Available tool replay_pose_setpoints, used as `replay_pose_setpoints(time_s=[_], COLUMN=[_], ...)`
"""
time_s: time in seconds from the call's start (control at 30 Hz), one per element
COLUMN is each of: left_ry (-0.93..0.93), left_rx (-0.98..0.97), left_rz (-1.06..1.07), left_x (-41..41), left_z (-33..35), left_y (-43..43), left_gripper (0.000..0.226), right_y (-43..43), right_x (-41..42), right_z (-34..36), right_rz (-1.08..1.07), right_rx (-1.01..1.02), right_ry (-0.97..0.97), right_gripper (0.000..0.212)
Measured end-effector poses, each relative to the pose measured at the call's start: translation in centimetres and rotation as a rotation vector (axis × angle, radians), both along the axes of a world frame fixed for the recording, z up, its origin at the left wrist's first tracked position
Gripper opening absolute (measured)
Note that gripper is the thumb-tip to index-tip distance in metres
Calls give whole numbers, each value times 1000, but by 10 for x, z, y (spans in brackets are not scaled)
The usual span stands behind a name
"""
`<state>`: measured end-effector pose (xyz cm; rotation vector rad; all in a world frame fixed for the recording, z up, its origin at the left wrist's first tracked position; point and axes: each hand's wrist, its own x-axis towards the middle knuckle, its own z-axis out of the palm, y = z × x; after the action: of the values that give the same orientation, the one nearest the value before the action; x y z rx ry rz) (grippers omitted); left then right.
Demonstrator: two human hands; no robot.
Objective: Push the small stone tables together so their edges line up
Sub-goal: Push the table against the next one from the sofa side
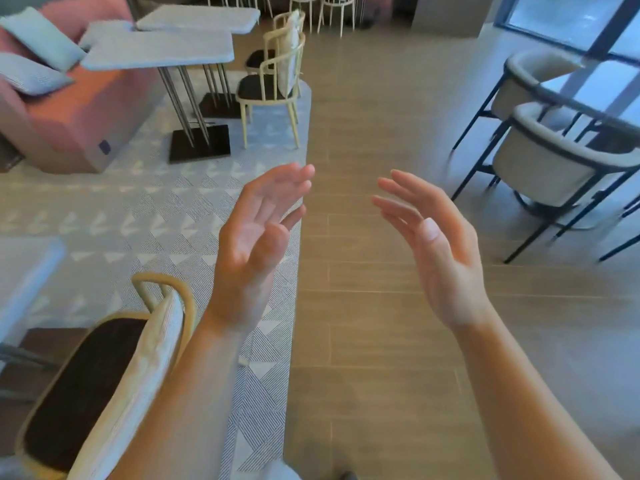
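Two small pale stone tables stand at the upper left on thin metal legs with dark square bases. The nearer table (pixel 159 50) and the farther table (pixel 199 17) sit close, their tops offset so the edges do not line up. My left hand (pixel 256 244) and my right hand (pixel 440 251) are raised in mid-air in the middle of the view, palms facing each other, fingers straight and holding nothing. Both hands are well short of the tables. Part of another pale tabletop (pixel 24 278) shows at the left edge.
A pink sofa (pixel 69 126) with grey cushions lies behind the tables. Cream chairs (pixel 270 88) stand to their right, and another chair (pixel 104 386) is at my lower left. Patterned rug (pixel 156 209) covers the floor there. Grey armchairs (pixel 554 174) stand at the right on wooden flooring.
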<state>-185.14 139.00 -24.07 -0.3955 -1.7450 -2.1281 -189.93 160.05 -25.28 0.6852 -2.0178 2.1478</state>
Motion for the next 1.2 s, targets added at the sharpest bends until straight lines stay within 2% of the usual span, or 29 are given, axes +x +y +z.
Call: replay_pose_setpoints(time_s=[0.33, 0.57, 0.83, 0.97, 1.2], left_ry=[35, 58, 51, 57, 70], left_rx=[23, 10, -7, -18, -42], left_rz=[24, -21, -91, -48, 101], left_x=[-152, -285, -432, -517, -641], left_z=[-14, 5, 8, 5, 23], left_y=[-65, -123, -156, -172, -217], left_gripper=[67, 67, 69, 66, 65], right_y=[-52, -106, -149, -165, -219], right_x=[-158, -285, -421, -515, -669], right_z=[-4, 16, 14, 9, 24], right_rz=[8, -37, -51, -23, 129], right_rx=[49, 30, -6, -19, -78], right_ry=[72, 129, 104, 108, 87], right_gripper=[89, 92, 91, 94, 85])
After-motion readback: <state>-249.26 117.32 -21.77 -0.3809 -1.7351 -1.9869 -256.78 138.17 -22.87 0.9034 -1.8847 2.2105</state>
